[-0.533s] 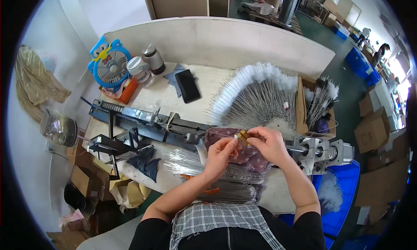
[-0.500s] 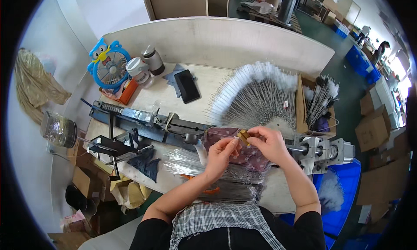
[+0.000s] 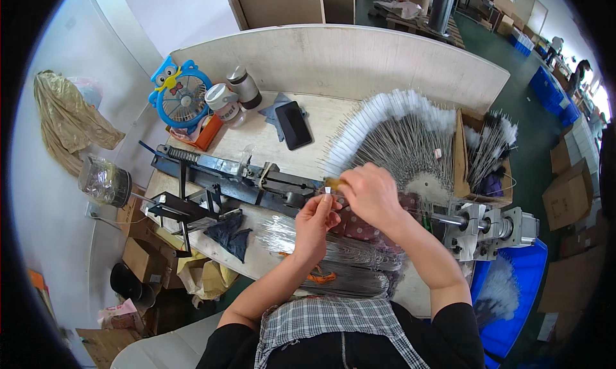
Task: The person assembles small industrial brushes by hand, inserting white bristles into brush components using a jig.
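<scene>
Both hands meet over the middle of the tabletop. The left hand pinches a tiny pale piece between thumb and fingertip. The right hand is closed around a small tool with a yellow handle, and its tip sits right at that little piece. The piece is just above the long black machine that lies across the tabletop.

The piece looks very light and easy to drop, so I think a soft pinch at its sides is the best hold. A thin wire seems to run from it toward the metal motor block, but it is too fine to be sure.

Behind the hands, a big fan of thin wire brushes with white fluffy tips is spread out. They look bendy and would tangle easily. A bundle of bare wires lies under the forearms. A black phone and a blue owl fan sit farther back.
</scene>
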### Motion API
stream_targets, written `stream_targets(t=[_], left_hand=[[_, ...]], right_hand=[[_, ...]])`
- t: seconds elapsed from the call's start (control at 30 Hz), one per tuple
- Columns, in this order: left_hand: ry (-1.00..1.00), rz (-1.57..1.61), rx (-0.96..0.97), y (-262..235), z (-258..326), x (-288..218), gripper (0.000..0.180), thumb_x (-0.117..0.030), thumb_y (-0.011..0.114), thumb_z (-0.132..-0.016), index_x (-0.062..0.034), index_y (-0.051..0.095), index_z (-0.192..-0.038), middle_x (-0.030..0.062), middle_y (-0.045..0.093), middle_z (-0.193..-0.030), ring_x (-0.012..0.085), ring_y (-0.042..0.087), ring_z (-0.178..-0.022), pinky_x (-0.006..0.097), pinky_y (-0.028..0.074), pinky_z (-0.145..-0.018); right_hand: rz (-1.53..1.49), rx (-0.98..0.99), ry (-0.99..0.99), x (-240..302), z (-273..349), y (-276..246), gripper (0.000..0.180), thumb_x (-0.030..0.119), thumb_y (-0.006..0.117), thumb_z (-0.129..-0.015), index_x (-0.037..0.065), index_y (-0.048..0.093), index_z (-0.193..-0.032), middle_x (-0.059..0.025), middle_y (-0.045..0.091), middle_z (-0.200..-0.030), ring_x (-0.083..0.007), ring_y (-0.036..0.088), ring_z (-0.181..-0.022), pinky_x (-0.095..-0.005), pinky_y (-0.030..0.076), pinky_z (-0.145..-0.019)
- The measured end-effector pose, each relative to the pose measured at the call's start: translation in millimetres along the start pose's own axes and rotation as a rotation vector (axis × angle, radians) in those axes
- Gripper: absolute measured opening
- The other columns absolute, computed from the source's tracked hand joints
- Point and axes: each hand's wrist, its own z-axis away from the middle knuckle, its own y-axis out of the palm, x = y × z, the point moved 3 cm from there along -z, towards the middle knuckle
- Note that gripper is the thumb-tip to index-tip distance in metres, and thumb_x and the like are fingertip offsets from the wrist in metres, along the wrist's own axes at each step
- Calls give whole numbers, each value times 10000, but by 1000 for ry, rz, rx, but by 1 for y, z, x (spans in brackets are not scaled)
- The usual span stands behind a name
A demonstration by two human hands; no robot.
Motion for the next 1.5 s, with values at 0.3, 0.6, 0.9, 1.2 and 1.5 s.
stream_targets(t=[0.3,0.6,0.9,1.2,1.5], left_hand=[[20,-116,96,-6,1,-4,344,-341,434,-991,-37,583,-931,72,618,-799,125,591,-655,238,476,-610],[-87,287,-14,1,1,-2,424,-430,373,-980,-49,557,-1008,80,630,-963,188,609,-921,338,454,-862],[58,355,-10,9,-1,7,146,-160,529,-936,-29,570,-983,62,623,-987,140,611,-928,292,502,-818],[84,329,-16,4,0,3,92,-76,557,-904,-16,582,-968,66,629,-955,160,633,-880,314,531,-809],[42,399,11,2,3,3,167,-77,513,-920,13,573,-1048,91,624,-1022,155,630,-898,284,517,-808]], right_hand=[[-235,262,256,1,-4,2,179,227,621,-799,80,693,-873,-103,638,-759,-276,607,-743,-371,480,-657],[30,-31,19,36,8,10,266,214,730,-687,72,667,-902,-26,621,-887,-228,570,-883,-361,467,-761],[107,-149,-116,27,15,1,243,177,725,-680,131,688,-916,2,623,-925,-199,568,-904,-352,440,-770],[63,-74,-124,11,24,-3,228,188,719,-715,159,704,-941,12,622,-958,-196,557,-949,-355,437,-784],[35,-107,-106,25,23,-1,229,166,720,-717,122,699,-941,5,632,-949,-206,576,-921,-347,443,-779]])
